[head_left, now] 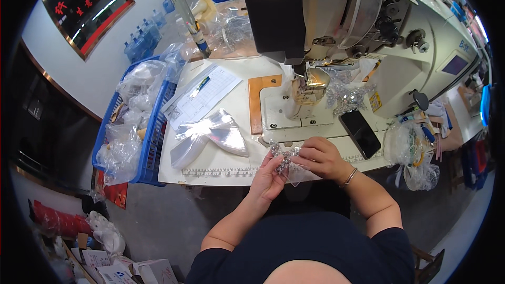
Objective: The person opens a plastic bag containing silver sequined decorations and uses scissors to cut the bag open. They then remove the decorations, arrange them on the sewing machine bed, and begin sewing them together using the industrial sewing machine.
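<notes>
At the table's front edge, my left hand (268, 180) and my right hand (327, 160) are closed on one rhinestone-studded piece of clear plastic (282, 162). Its silvery stones show between the fingertips, and a clear corner hangs below them. Just beyond my hands stands the sewing machine (309, 94), its needle area over a metal plate. A stack of shiny clear plastic cut pieces (210, 139), curved like a bow, lies to the left. More sparkling studded pieces (347, 97) are heaped right of the machine's needle.
A black phone (361, 133) lies to the right. Left are a printed sheet (202, 94) with a pen, and a blue basket (149, 150) of clear plastic. A ruler strip (226, 171) runs along the front edge. A plastic bag (415, 152) hangs at the right edge.
</notes>
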A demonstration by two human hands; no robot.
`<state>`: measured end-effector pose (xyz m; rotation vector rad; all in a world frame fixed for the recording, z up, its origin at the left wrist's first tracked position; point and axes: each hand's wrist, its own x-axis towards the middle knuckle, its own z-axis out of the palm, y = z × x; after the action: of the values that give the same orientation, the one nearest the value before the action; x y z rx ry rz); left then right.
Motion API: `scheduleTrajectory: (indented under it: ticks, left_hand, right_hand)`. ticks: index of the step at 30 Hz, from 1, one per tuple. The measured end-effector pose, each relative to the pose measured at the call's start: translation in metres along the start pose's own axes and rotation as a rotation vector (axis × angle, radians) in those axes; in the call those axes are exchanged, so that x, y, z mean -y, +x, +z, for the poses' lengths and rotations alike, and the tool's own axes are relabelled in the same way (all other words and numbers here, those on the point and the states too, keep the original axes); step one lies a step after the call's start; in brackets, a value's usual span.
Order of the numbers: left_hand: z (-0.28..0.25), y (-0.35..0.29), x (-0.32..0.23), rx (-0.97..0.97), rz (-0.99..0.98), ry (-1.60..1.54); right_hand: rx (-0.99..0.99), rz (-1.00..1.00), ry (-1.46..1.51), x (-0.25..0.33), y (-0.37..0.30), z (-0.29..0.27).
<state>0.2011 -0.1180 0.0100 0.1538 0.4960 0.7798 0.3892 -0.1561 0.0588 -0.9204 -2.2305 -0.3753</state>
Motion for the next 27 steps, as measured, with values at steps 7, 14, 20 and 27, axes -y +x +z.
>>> scheduleTrajectory:
  ticks: [7,14,20,27]
  left_hand:
    - [0.001,-0.002,0.0,0.029,-0.073,-0.084]
    - [0.019,-0.011,-0.001,0.59,0.604,0.509]
    - [0.037,0.03,-0.019,0.728,0.335,0.475]
    - [0.06,0.042,-0.009,0.513,0.389,0.384]
  right_hand:
    - [-0.037,-0.121,-0.091,-0.001,0.001,-0.006]
    - [-0.27,0.772,0.752,0.023,0.016,-0.006]
    - [-0.362,1.233,1.457,0.01,0.016,-0.005]
    - [-0.43,1.422,1.425,-0.011,0.017,-0.019]
